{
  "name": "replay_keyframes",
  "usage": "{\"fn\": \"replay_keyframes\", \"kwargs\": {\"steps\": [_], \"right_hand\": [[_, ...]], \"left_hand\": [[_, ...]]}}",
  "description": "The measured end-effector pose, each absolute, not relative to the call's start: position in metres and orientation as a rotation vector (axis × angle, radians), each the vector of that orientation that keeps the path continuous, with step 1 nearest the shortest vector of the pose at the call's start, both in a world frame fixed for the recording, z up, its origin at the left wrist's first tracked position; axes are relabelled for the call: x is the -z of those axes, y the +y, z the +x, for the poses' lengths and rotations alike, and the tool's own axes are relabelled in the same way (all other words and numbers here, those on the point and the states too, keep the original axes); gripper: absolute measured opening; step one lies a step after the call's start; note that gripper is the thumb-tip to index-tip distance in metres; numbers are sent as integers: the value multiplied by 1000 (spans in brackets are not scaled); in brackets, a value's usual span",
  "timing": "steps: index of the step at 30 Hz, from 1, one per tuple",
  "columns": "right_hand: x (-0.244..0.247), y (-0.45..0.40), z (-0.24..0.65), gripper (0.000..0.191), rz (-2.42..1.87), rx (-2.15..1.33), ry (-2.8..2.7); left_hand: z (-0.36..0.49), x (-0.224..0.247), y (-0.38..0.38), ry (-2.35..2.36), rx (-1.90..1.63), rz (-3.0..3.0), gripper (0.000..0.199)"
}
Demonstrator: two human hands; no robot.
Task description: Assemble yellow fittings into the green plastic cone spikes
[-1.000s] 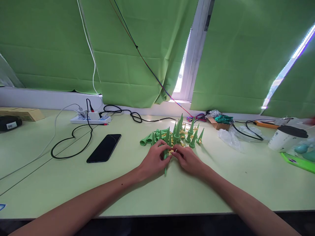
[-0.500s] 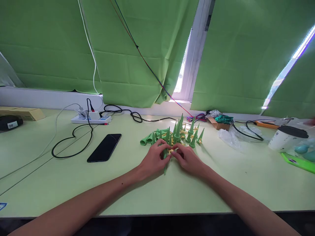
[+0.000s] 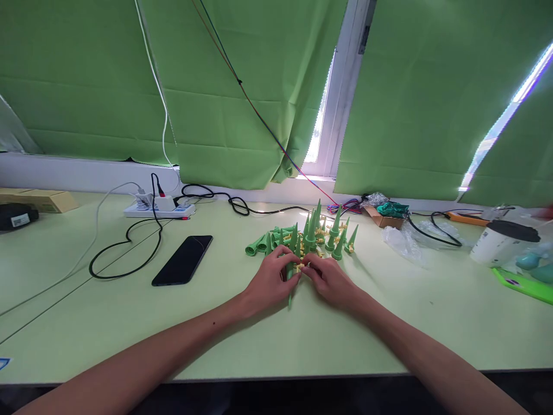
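Observation:
Just in front of a cluster of green pointed cones (image 3: 310,237), my two hands meet with fingertips close together. My left hand (image 3: 272,279) is closed around a green cone (image 3: 290,298) whose narrow tip sticks out below the fingers, toward me. Pinched at the fingertips of my right hand (image 3: 330,280) is a small yellow piece (image 3: 299,267), right beside the left fingers. Fingers hide most of the held cone and part of the yellow piece. Behind the hands, several cones stand upright, others lie on their sides to the left, and small yellow pieces (image 3: 320,236) are scattered among them.
A black phone (image 3: 183,261) lies left of the hands. Behind it are a white power strip (image 3: 181,211) and looping black cables (image 3: 125,275). On the right are plastic wrap (image 3: 401,245), a small cardboard box (image 3: 382,218), a white cup (image 3: 496,245) and a bright green object (image 3: 525,286).

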State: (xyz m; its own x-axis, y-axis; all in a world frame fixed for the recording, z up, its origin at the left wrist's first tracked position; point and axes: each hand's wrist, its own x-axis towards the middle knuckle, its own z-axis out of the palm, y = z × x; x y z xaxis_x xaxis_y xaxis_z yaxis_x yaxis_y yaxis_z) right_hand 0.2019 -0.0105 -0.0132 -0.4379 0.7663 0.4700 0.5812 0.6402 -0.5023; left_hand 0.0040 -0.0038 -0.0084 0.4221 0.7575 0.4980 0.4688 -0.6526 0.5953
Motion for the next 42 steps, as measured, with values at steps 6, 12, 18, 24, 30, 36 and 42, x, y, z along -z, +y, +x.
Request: {"fn": "replay_keyframes", "kwargs": {"steps": [6, 12, 18, 24, 30, 36, 42], "right_hand": [[13, -11, 202, 17, -1059, -311, -2181], [12, -11, 202, 18, -1082, -298, -2190], [11, -12, 202, 20, -1091, -309, -2188], [11, -12, 202, 20, -1090, -321, -2183], [11, -12, 201, 22, -1091, -310, -2175], [11, -12, 199, 21, -1094, -329, -2113], [10, -12, 197, 28, -1103, -326, -2046]], "left_hand": [[4, 9, -4, 1053, -1084, 2312, 14], [4, 8, -4, 1052, -1088, 2324, 14], [3, 8, -4, 1059, -1084, 2330, 14], [3, 9, -5, 1050, -1096, 2336, 15], [3, 8, -5, 1046, -1095, 2330, 16], [3, 8, -5, 1059, -1093, 2331, 17], [4, 2, -6, 1084, -1121, 2278, 14]]}}
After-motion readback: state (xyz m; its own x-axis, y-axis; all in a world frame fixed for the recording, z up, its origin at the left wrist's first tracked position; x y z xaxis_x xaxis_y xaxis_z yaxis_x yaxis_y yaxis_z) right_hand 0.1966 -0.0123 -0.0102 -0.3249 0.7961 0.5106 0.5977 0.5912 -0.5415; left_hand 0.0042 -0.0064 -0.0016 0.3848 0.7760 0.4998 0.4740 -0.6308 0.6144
